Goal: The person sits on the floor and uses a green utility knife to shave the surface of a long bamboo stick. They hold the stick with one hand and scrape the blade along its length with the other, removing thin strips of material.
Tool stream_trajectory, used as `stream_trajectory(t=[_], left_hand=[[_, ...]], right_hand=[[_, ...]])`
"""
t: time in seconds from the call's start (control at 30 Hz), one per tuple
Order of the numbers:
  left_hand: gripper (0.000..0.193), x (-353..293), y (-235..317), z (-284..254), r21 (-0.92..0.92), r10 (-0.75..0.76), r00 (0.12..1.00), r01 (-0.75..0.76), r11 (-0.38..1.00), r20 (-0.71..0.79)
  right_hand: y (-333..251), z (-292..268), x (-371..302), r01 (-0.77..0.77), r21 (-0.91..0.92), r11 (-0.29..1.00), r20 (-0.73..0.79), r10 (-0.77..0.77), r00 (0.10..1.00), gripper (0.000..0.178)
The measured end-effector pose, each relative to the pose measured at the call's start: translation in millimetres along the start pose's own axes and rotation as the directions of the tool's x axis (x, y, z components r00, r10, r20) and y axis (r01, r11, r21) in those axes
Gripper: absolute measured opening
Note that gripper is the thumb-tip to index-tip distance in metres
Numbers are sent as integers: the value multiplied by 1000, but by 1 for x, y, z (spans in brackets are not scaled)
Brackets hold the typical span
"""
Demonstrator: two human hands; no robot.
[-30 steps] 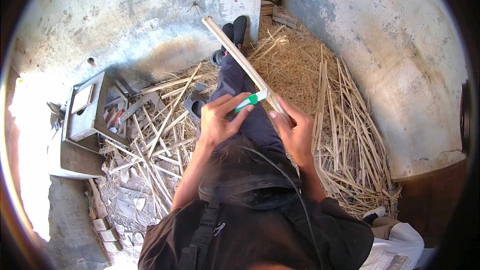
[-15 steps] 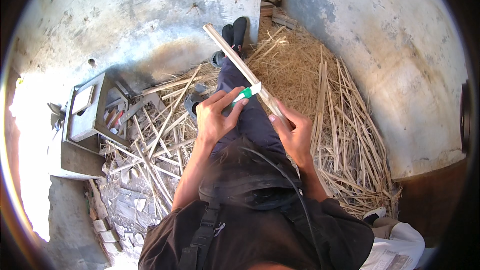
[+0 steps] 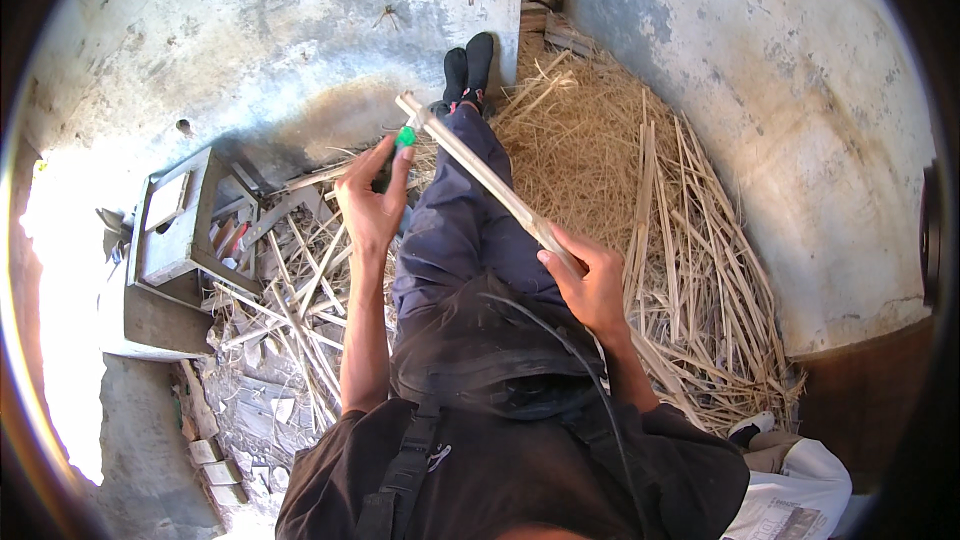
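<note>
My right hand (image 3: pixel 587 275) is closed round the near end of a pale wooden strip (image 3: pixel 480 173). The strip slants away over my outstretched legs, its far end up and to the left. In my left hand (image 3: pixel 370 192) is a green-handled knife (image 3: pixel 404 137), gripped between thumb and fingers. Its pale blade is against the strip close to the far end. Most of the knife's handle is hidden by the fingers.
Loose wooden strips (image 3: pixel 690 240) and a heap of fine shavings (image 3: pixel 560 150) lie to the right of my legs. More strips (image 3: pixel 310 265) are scattered at left beside a small wooden cabinet (image 3: pixel 170 230). A person in white (image 3: pixel 795 490) sits at lower right.
My left hand has moved away along the strip with the knife, from the middle to near the far end. The strip's far end has dropped a little; my right hand stays about put.
</note>
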State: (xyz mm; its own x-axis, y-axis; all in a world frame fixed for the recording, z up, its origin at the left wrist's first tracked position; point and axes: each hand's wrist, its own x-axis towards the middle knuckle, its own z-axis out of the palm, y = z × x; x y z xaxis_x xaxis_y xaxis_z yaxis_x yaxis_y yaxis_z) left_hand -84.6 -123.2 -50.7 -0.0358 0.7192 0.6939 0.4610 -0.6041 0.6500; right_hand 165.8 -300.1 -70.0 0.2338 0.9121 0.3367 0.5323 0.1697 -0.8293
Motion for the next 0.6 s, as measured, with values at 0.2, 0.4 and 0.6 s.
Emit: stream_trajectory(t=[0.2, 0.4, 0.6], left_hand=[[33, -32, 23, 13, -103, 188, 944, -166, 981, 272], [33, -49, 38, 21, -174, 163, 910, -103, 979, 382], [32, -47, 42, 20, -98, 171, 921, -146, 985, 349]], right_hand=[[1, 7, 12, -2, 133, 991, -48, 8, 999, 42], [-2, 7, 21, 14, 161, 987, -43, -7, 999, 42], [-3, 7, 21, 55, 146, 988, -66, -46, 997, 42]])
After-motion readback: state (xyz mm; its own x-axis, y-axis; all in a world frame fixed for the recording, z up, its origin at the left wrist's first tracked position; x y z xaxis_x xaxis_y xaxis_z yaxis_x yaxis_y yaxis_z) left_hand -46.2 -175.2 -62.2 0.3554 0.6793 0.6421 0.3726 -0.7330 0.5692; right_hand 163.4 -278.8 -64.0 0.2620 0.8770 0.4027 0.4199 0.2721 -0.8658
